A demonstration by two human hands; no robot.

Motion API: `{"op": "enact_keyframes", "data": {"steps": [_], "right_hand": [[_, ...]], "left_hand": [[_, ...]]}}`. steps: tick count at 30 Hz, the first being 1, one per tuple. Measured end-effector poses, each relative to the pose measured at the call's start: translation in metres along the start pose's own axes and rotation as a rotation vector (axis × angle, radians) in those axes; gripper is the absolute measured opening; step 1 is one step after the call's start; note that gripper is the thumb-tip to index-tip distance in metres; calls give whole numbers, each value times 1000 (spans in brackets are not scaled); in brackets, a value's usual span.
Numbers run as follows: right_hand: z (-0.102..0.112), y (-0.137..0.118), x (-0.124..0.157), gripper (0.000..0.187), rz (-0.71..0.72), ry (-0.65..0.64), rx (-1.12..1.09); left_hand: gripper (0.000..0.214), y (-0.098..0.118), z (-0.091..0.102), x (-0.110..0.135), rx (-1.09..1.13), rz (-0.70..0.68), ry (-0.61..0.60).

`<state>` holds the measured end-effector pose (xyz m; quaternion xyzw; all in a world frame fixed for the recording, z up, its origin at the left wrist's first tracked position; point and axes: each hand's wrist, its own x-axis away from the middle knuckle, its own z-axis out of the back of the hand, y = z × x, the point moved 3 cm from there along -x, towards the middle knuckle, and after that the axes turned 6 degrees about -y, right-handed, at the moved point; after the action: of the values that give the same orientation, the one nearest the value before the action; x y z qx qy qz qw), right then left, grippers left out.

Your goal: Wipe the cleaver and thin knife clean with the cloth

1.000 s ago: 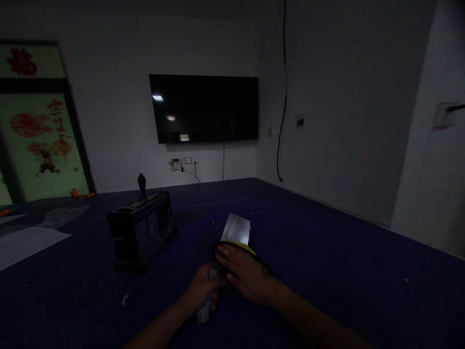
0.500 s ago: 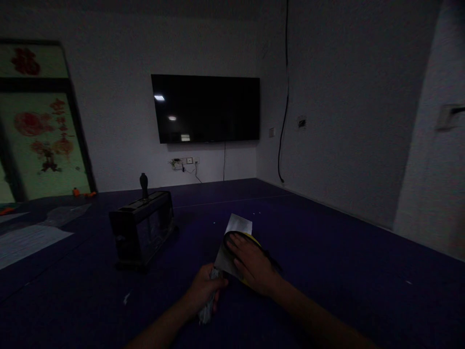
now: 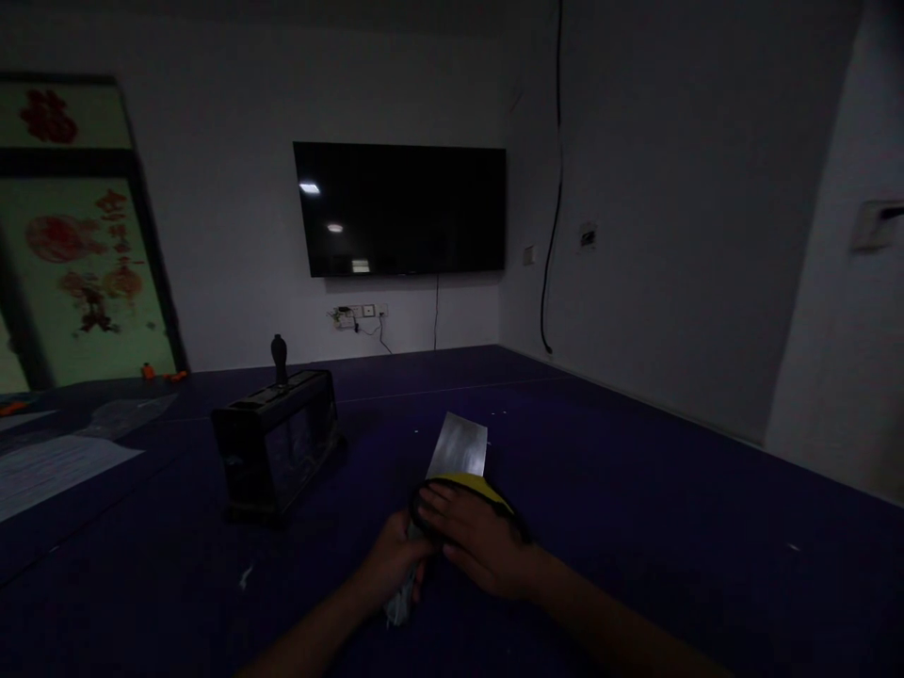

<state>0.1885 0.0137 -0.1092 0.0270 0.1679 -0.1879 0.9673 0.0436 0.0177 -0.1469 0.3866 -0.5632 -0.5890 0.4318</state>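
Note:
Low in the middle, my left hand [image 3: 394, 563] is wrapped round the pale, plastic-covered handle [image 3: 399, 603] of a broad metal blade [image 3: 460, 446] that looks like a cleaver. The blade points forward and away from me. My right hand [image 3: 480, 541] presses a round yellow pad with a black edge [image 3: 475, 484] onto the near part of the blade, its fingers lying close together across the black edge. The pad and hand hide the blade's near end and the top of the handle.
A black box-shaped device with a knobbed lever [image 3: 275, 443] stands to the left on the dark blue surface [image 3: 607, 527]. Papers [image 3: 63, 471] lie at far left, with small orange items [image 3: 148, 372] behind. White scraps dot the surface. A television [image 3: 402, 212] hangs on the wall.
My right hand and the yellow pad have slid toward me and left along the blade, uncovering its far part and covering the end near the handle. My left hand keeps its grip.

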Motion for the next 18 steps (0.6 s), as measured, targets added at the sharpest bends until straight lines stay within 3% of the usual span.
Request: {"op": "enact_keyframes", "data": {"steps": [10,18], "right_hand": [[1,13,-3,50,-117,58,12],[1,37,3,48,-256,196,107]], "left_hand": [[31,-3,1,-4,14,-6,-68],[31,-4,2,-4,0,8,-107]]}}
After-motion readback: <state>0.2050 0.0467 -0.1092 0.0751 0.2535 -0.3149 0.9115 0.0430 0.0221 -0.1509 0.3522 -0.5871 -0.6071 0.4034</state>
